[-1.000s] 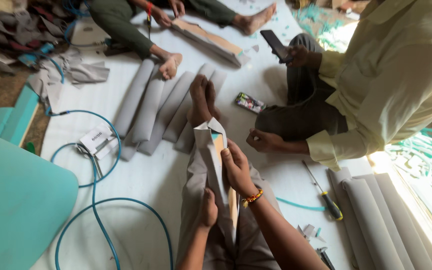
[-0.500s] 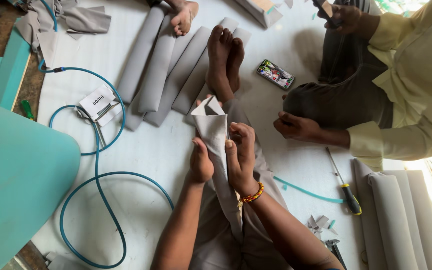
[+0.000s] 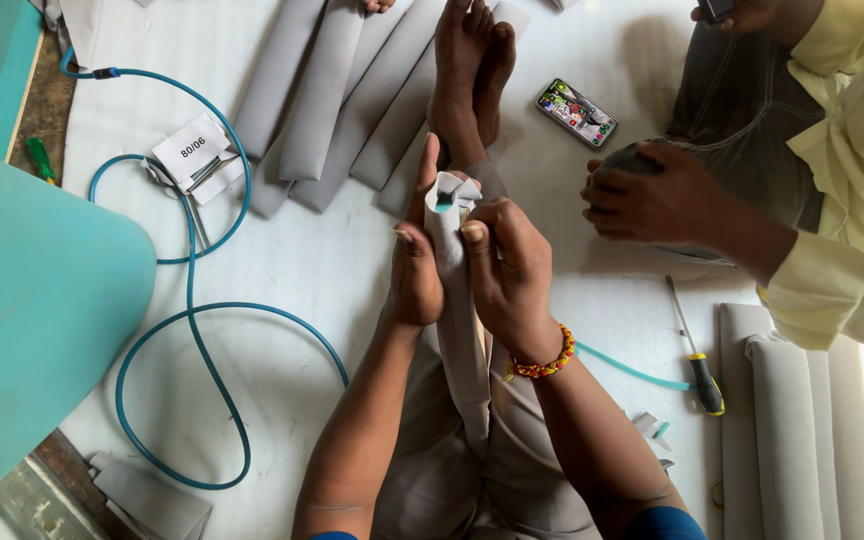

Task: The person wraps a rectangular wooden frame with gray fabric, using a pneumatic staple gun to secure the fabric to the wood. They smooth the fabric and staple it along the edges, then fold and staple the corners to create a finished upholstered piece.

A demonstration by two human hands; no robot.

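Floor room: bare white sheet (image 3: 282,260) to the left of the arms, ringed by a blue hose (image 3: 192,310); to the right a smaller bare patch with a screwdriver (image 3: 694,350) lying on it.
Near edge: the person's lap, with grey scraps (image 3: 147,500) at the sheet's near-left corner.
Strip (image 3: 457,290): long grey padded piece, standing upright from the lap between both hands, its top end folded open and showing a pale lining.
Left hand (image 3: 414,270): fingers nearly straight, palm pressed flat against the strip's left side.
Right hand (image 3: 507,265): curled round the strip's right side, thumb pinching the fabric near the top; beaded bracelet (image 3: 542,365) on the wrist.
Feet (image 3: 472,70): crossed just beyond the strip's top.
Rolls (image 3: 342,100): grey padded rolls side by side at the far edge, left of the feet.
Phone (image 3: 577,112): on the sheet right of the feet.
Other person: a hand (image 3: 652,195) resting on a knee at the right, well apart from the strip.
Right edge: more pale pads (image 3: 802,420) stacked lengthwise.
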